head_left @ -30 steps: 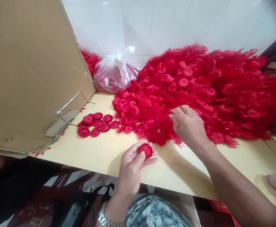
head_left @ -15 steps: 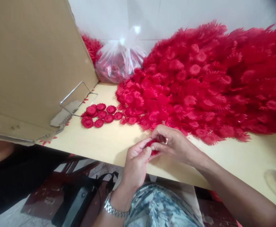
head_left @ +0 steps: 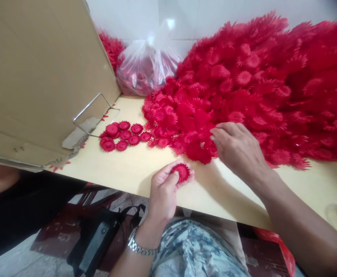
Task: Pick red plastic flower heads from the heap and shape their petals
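My left hand [head_left: 165, 186] holds a round red fringed flower piece [head_left: 181, 173], thumb on top and fingers beneath it, just above the front part of the table. My right hand [head_left: 237, 144] is raised beside the near edge of a big heap of red fringed flower pieces [head_left: 197, 115]. Its fingers are curled together towards the thumb; what they hold, if anything, is hidden. Left of the heap, several similar red flower pieces [head_left: 121, 135] with darker rims lie in a small cluster on the pale yellow table [head_left: 113, 169].
A large cardboard box [head_left: 47, 77] stands at the left, with a bent metal wire frame [head_left: 92, 109] against it. A clear plastic bag [head_left: 148, 71] of red pieces leans by the wall. Another person's dark-clothed body [head_left: 27, 215] is at lower left.
My right hand has left the flower piece and moved up and right to the heap. My left hand still holds the piece, now in plain sight.
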`<state>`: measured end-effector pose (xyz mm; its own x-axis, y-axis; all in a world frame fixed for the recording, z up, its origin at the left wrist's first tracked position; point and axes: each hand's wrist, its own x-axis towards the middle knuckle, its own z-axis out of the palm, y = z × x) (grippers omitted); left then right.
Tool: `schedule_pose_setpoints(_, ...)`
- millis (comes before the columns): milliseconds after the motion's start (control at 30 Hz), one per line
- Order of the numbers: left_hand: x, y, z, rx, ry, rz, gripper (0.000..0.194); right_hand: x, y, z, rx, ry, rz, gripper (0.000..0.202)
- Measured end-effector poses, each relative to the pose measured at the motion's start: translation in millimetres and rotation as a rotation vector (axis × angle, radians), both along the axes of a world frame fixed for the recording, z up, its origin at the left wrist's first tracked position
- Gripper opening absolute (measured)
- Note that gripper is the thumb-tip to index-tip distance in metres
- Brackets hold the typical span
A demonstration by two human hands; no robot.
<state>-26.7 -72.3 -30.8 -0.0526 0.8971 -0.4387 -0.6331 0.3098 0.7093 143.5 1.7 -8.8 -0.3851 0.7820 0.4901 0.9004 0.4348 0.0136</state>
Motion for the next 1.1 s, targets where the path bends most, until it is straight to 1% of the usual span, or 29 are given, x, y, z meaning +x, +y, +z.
schedule_pose_setpoints(67,-0.1,0.8,1.4,-0.001,-0.035,-0.014,0.026,-5.2,-6.0,1.8,-0.049,0.112,0.119,0.014)
schedule_pose_setpoints(100,0.2,0.9,2.0,0.009,-0.049,-0.026,0.025,-10.4,-11.0,1.3,-0.116,0.194,0.2,0.015)
schedule_pose_setpoints(167,1.1,0.2,2.6,0.044,-0.07,-0.069,0.025,-22.1,-21.4,-1.6,-0.314,0.329,0.341,0.015)
schedule_pose_setpoints(200,1.6,-0.5,2.5,0.061,-0.078,-0.095,0.026,-27.1,-25.4,-3.4,-0.42,0.368,0.381,0.015)
schedule_pose_setpoints(267,2.7,-2.3,1.4,0.081,-0.079,-0.135,0.028,-33.1,-29.1,-6.5,-0.568,0.418,0.393,0.016)
schedule_pose_setpoints(367,4.7,-4.7,-2.4,0.089,-0.051,-0.119,0.027,-33.0,-27.1,-8.6,-0.657,0.487,0.395,0.013)
schedule_pose_setpoints(467,7.0,-5.1,-6.7,0.103,-0.012,-0.085,0.025,-31.2,-26.2,-11.0,-0.641,0.516,0.438,0.008)
schedule_pose_setpoints(533,8.1,-4.2,-8.4,0.12,0.023,-0.073,0.025,-32.5,-28.3,-14.6,-0.545,0.442,0.451,0.012)
schedule_pose_setpoints(600,8.1,-3.0,-8.8,0.121,0.056,-0.043,0.024,-33.9,-29.0,-18.0,-0.39,0.308,0.427,0.017)
schedule_pose_setpoints(667,6.6,-1.9,-7.9,0.09,0.073,0.004,0.024,-32.0,-23.7,-17.8,-0.213,0.197,0.332,0.02)
schedule_pose_setpoints(733,4.1,-1.1,-6.1,0.047,0.066,0.036,0.023,-25.2,-10.4,-12.0,-0.069,0.145,0.168,0.023)
schedule_pose_setpoints(800,1.5,-0.4,-3.8,0.016,0.031,0.036,0.022,-15.3,7.3,-1.7,-0.007,0.116,-0.005,0.026)
schedule_pose_setpoints(867,-0.5,0.6,-1.6,0.001,-0.018,0.019,0.022,-7.5,21.2,8.5,-0.015,0.07,-0.09,0.025)
schedule_pose_setpoints(900,-1.3,1.2,-0.6,-0.005,-0.04,0.01,0.023,-5.8,24.2,12.0,-0.014,0.058,-0.092,0.024)
schedule_pose_setpoints(933,-1.9,1.8,0.3,-0.007,-0.058,0.005,0.023,-6.1,23.9,14.0,-0.02,0.064,-0.057,0.023)
schedule_pose_setpoints(1000,-2.6,2.7,1.7,0.005,-0.089,-0.003,0.023,-11.9,14.3,12.9,-0.102,0.142,0.095,0.021)
schedule_pose_setpoints(1067,-2.8,2.7,2.3,0.036,-0.104,-0.033,0.024,-21.9,-1.7,6.9,-0.314,0.245,0.285,0.018)
schedule_pose_setpoints(1100,-2.5,2.2,2.3,0.052,-0.107,-0.057,0.024,-27.0,-9.2,3.3,-0.427,0.282,0.342,0.018)
